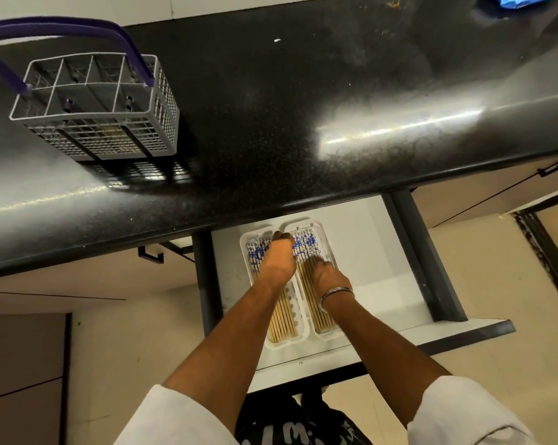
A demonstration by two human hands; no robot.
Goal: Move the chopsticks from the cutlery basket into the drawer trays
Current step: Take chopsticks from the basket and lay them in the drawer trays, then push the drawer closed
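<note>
The grey cutlery basket (pixel 94 107) with a purple handle stands on the black counter at the upper left, and no chopsticks show above its rim. Below the counter, an open drawer (pixel 383 284) holds two white trays side by side. The left tray (pixel 298 343) and the right tray (pixel 327 239) both hold chopsticks (pixel 284 319) with bamboo shafts and blue-and-white ends. My left hand (pixel 279 258) lies over the left tray, fingers curled down round the patterned chopstick ends. My right hand (pixel 330 277), wearing a metal bangle, rests its fingertips on the chopsticks in the right tray.
The black counter (pixel 303 123) overhangs the back of the drawer. Dark drawer rails (pixel 428 268) run along both sides. A blue object (pixel 521 0) sits at the counter's far right corner. Beige cabinet fronts flank the drawer.
</note>
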